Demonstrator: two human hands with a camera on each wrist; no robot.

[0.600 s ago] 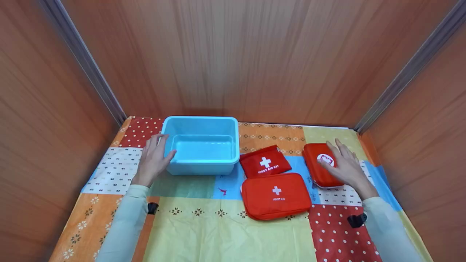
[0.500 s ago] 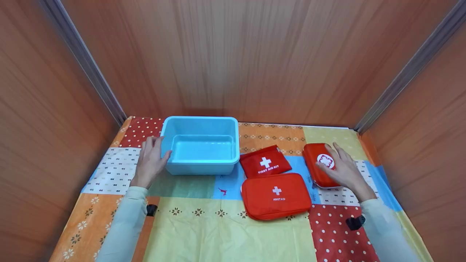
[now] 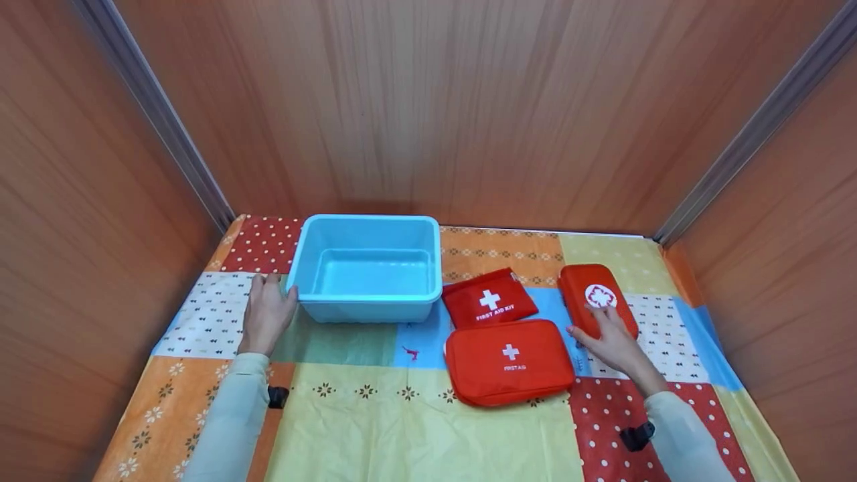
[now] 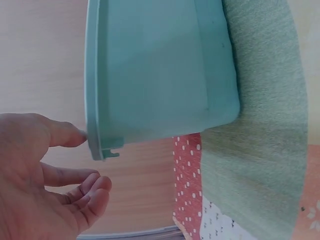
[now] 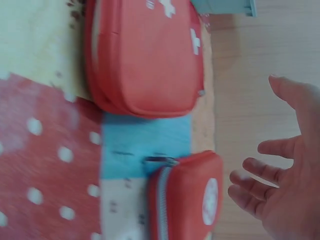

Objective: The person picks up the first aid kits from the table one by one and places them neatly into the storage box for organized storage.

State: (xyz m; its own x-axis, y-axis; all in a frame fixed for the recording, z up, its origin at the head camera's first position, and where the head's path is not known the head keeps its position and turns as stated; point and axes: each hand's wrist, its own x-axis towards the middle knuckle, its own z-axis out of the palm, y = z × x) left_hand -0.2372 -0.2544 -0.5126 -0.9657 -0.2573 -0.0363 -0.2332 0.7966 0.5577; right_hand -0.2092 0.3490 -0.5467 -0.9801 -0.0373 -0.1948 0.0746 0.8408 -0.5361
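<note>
My left hand (image 3: 266, 314) is at the front left corner of a light blue plastic bin (image 3: 368, 309). In the left wrist view the thumb touches the bin's rim (image 4: 92, 90), while the other fingers bend loosely below it, holding nothing. My right hand (image 3: 610, 340), fingers spread and relaxed, hovers over the near end of a red zippered first aid case (image 3: 577, 284) with a round white emblem. The right wrist view shows a gap between fingers and case. Left of that case lie a larger red first aid bag (image 3: 509, 385) and a flat red first aid pouch (image 3: 462, 301).
A patchwork-patterned cloth (image 3: 355, 428) covers the table. Wood-grain panels stand at the back (image 3: 402, 120) and both sides, closing in the work area. The bag's far edge meets the pouch's near edge. Inside the bin, the floor (image 3: 375, 273) is bare.
My left hand has drawn back from over the bin's left side to its front corner. The right hand has moved nearer to me and slightly left, uncovering more of the case.
</note>
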